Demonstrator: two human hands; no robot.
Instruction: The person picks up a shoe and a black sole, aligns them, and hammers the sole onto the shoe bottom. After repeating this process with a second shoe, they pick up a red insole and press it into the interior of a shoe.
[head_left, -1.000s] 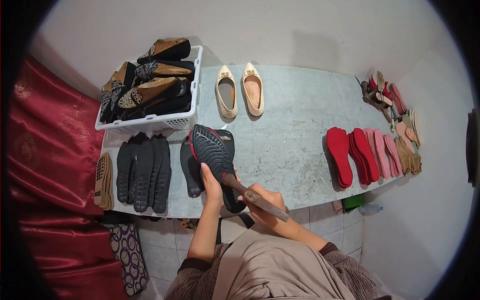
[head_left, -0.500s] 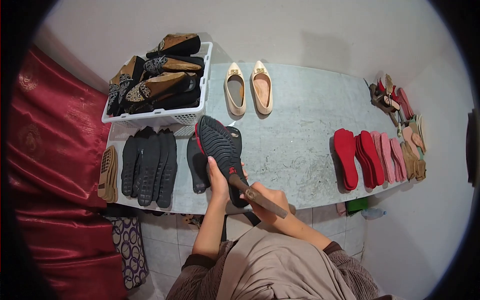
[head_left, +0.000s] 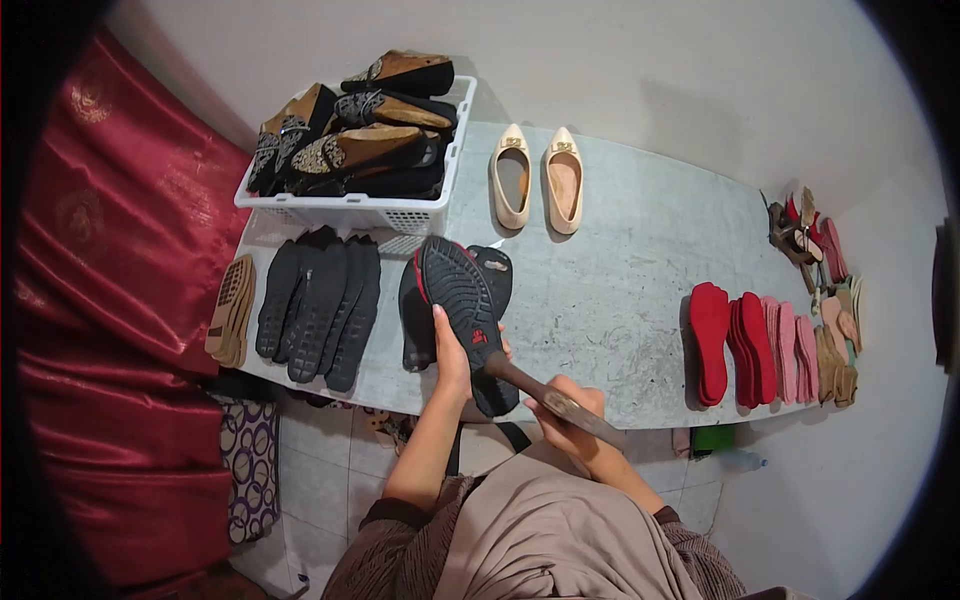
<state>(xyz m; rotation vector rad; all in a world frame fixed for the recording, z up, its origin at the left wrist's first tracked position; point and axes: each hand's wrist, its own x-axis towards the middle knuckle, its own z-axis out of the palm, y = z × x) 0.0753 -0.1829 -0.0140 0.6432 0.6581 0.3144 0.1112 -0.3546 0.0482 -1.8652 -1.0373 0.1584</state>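
Note:
My left hand [head_left: 453, 352] grips a black shoe [head_left: 455, 285], its ridged sole turned up, with red along one edge and a small red mark near the middle. My fingers wrap round the shoe's sides. In my right hand [head_left: 575, 412] is a wooden-handled hammer [head_left: 545, 393], closed in my fingers, its dark end overlapping the sole near the heel. Behind the held shoe, black soles [head_left: 418, 330] lie on the table [head_left: 600, 280], partly hidden by it.
A white basket [head_left: 350, 203] of black, embroidered shoes on lasts stands back left. Black soles [head_left: 318, 310] and tan soles [head_left: 232, 310] lie left. Cream flats [head_left: 511, 185] sit at the back. Red insoles [head_left: 709, 345] and pink insoles [head_left: 787, 340] lie right, beside tools [head_left: 795, 235].
The view has turned, shifting the table's things rightward. My right hand and the hammer have moved slightly right relative to the shoe, which my left hand still holds.

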